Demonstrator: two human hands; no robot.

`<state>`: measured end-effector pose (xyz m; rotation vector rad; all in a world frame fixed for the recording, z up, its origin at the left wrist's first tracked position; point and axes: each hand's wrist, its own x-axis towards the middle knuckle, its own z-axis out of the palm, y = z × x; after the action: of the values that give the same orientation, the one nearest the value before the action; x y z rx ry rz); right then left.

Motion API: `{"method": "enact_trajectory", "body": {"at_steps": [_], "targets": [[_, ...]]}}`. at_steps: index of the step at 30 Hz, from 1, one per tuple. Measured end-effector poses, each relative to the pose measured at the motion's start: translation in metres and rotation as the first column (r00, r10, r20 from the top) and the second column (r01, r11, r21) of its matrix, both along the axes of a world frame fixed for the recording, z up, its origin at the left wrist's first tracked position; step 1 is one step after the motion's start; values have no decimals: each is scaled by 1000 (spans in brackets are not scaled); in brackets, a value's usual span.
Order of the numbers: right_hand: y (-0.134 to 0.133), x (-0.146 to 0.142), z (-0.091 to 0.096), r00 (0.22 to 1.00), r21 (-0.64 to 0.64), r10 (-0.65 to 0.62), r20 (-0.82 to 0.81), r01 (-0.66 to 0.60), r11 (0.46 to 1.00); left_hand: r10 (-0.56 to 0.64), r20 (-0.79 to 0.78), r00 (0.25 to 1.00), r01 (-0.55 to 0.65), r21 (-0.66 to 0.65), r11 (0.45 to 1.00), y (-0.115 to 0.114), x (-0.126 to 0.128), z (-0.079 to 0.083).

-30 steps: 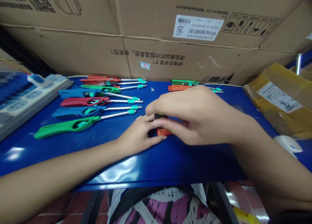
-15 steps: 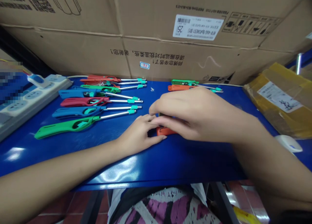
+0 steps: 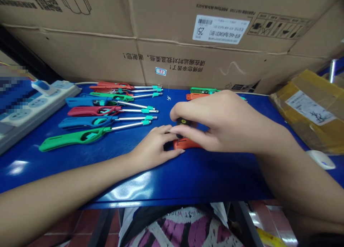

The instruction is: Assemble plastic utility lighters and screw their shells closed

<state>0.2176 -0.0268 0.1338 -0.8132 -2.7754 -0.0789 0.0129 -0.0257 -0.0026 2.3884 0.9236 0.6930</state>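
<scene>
My left hand point(image 3: 154, 146) rests on the blue table point(image 3: 188, 175), its fingertips pressed against the end of an orange lighter body point(image 3: 185, 143). My right hand point(image 3: 223, 123) hovers over the same piece, thumb and forefinger pinched on a small black part point(image 3: 183, 122) just above it. Most of the orange piece is hidden under my right hand. To the left lies a row of several long-nosed lighters point(image 3: 99, 110) in green, blue and red, with metal tubes and teal tips.
Two more lighters point(image 3: 201, 93), green and orange, lie behind my right hand. A big cardboard box point(image 3: 172, 42) walls the back. A white power strip point(image 3: 32, 105) lies at the left, a yellow taped parcel point(image 3: 311, 110) and a white mouse point(image 3: 321, 159) at the right.
My right hand has lifted slightly and shifted right, so the small black part shows between its thumb and forefinger. My left hand has stayed in place.
</scene>
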Motion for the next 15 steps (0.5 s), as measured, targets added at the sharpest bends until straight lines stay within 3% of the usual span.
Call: {"method": "enact_trajectory", "body": {"at_steps": [2,4,10,15], "targets": [[1,-3,-3,999,101,-44,9,43,994,-8,15,1000,8,-17,1000,0,0,1],[0,-2,-2,999,117,-39,28,36,992,-18,34,999,19,-13,1000,0,0,0],[-3,3,4,993,-140,120,-9,-120,983,-10,10,1000,10,5,1000,1,0,-1],[0,-6,-6,999,83,35,-14,-33,996,40,6,999,-40,47,998,-3,2,6]]}}
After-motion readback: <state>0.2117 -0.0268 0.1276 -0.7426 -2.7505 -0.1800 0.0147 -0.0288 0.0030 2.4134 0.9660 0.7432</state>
